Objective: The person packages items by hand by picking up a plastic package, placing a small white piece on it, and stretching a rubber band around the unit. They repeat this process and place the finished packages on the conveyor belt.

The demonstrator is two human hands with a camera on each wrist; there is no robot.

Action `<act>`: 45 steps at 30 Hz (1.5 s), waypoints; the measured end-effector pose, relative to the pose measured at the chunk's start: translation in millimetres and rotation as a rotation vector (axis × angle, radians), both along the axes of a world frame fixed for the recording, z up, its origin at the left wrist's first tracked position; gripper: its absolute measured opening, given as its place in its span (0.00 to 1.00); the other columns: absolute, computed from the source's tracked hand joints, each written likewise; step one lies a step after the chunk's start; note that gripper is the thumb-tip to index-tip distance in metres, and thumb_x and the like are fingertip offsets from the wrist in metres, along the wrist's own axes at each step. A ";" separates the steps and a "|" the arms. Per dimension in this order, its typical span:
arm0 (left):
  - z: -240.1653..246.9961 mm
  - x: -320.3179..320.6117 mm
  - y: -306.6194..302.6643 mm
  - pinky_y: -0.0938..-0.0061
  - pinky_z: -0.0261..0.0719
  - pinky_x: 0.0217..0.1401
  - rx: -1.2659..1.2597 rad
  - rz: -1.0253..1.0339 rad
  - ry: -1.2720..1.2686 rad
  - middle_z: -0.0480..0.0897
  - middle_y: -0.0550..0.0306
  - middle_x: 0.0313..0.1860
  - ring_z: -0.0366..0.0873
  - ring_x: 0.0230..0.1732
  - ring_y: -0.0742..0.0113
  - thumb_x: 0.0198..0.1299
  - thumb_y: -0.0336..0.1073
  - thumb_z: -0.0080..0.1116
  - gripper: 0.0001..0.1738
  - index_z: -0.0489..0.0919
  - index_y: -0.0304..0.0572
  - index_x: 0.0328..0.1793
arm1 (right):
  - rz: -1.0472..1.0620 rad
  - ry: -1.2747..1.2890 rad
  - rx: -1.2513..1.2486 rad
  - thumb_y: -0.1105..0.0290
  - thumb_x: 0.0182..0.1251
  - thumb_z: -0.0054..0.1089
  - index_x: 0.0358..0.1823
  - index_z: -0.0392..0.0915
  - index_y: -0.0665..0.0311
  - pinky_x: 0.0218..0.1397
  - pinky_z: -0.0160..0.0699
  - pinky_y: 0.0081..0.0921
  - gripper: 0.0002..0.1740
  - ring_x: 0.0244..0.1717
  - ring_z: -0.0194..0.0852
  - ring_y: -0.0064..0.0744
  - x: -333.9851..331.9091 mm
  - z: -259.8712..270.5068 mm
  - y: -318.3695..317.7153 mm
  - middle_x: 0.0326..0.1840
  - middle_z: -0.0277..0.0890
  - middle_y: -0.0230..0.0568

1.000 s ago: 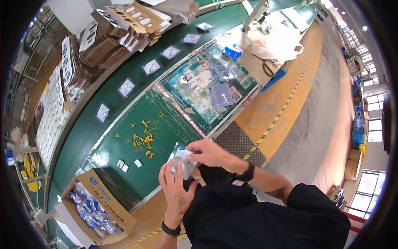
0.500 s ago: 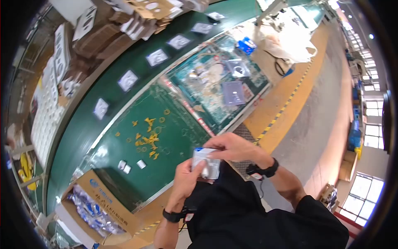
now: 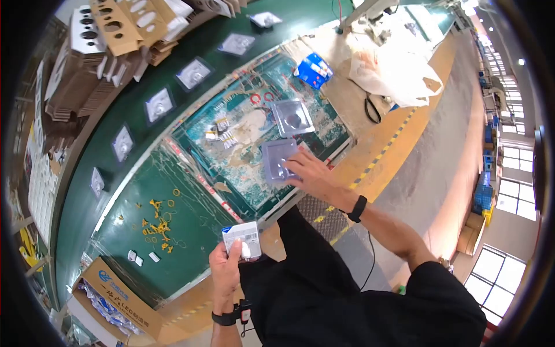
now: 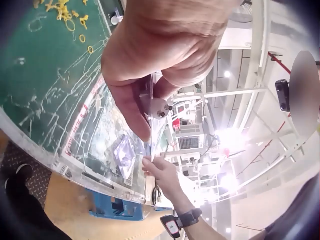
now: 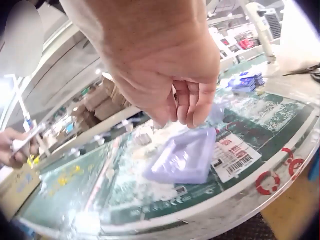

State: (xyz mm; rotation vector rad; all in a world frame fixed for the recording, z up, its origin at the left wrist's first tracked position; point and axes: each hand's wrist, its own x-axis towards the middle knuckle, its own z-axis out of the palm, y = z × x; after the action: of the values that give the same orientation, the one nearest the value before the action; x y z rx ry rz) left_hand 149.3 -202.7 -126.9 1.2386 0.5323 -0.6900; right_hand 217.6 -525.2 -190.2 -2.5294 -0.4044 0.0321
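Observation:
My left hand [image 3: 224,269] holds a flat clear blister pack with a printed card [image 3: 250,233], thumb on its face. A white round part stands out from the pack; in the left wrist view this white part [image 4: 159,107] shows two metal pins. My right hand [image 3: 315,176] reaches over a clear plastic blister shell [image 3: 272,159] on the worktop, its fingers overlapping the shell's right side in the head view. The right wrist view has the bent fingertips [image 5: 192,120] just above the shell [image 5: 185,157], nothing between them. Another clear shell [image 3: 293,115] lies behind it.
Yellow bits and rings [image 3: 159,222] lie on the green table, with small white pieces [image 3: 153,257] nearby. An open cardboard box [image 3: 130,309] of bagged items stands at the near left. Packs [image 3: 159,105] line the green belt. A blue packet [image 3: 314,70] and white bag [image 3: 393,69] lie farther back.
Both hands were together on the blister pack. My right hand has let go and moved out over the clear shell, while my left hand keeps the pack, now nearer the left.

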 end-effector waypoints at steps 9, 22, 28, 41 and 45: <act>-31.5 -21.4 -86.2 0.77 0.79 0.50 0.107 -0.110 -0.001 0.87 0.61 0.46 0.80 0.44 0.78 0.76 0.40 0.59 0.17 0.83 0.31 0.57 | 0.182 0.053 -0.060 0.66 0.58 0.72 0.56 0.75 0.59 0.53 0.78 0.37 0.24 0.49 0.73 0.42 6.8 -22.0 -17.3 0.45 0.71 0.39; -68.5 -11.4 -101.5 0.76 0.76 0.61 0.003 -0.193 -0.169 0.80 0.52 0.70 0.81 0.57 0.71 0.73 0.33 0.57 0.17 0.81 0.26 0.61 | 0.309 0.068 -0.117 0.64 0.59 0.74 0.56 0.79 0.63 0.47 0.81 0.37 0.24 0.44 0.80 0.42 17.7 -25.1 -18.7 0.40 0.77 0.39; -58.6 -10.0 -96.2 0.70 0.82 0.47 0.363 -0.458 -0.626 0.69 0.52 0.80 0.87 0.45 0.65 0.66 0.29 0.62 0.06 0.84 0.35 0.47 | 0.344 -0.029 -0.225 0.69 0.58 0.73 0.59 0.80 0.63 0.46 0.82 0.38 0.26 0.42 0.79 0.41 12.6 -24.9 -11.6 0.38 0.75 0.39; -99.9 2.2 -114.0 0.57 0.86 0.40 0.589 -0.676 -0.898 0.64 0.46 0.82 0.84 0.40 0.48 0.61 0.28 0.59 0.03 0.80 0.34 0.37 | 0.414 -0.107 -0.163 0.72 0.56 0.72 0.54 0.82 0.56 0.41 0.82 0.35 0.22 0.36 0.78 0.38 13.7 -29.5 -11.7 0.35 0.72 0.35; -100.4 3.0 -124.6 0.59 0.87 0.41 0.676 -0.711 -0.820 0.68 0.48 0.80 0.86 0.41 0.48 0.63 0.31 0.59 0.07 0.83 0.35 0.36 | 0.432 -0.026 -0.236 0.70 0.58 0.71 0.51 0.81 0.57 0.43 0.80 0.37 0.18 0.38 0.77 0.41 15.7 -27.9 -9.3 0.35 0.72 0.37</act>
State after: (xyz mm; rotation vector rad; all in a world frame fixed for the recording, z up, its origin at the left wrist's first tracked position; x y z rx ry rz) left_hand 152.3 -327.3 -227.3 2.2321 -0.4361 -0.5104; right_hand 233.2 -534.5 -218.1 -2.6213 -1.0027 0.2229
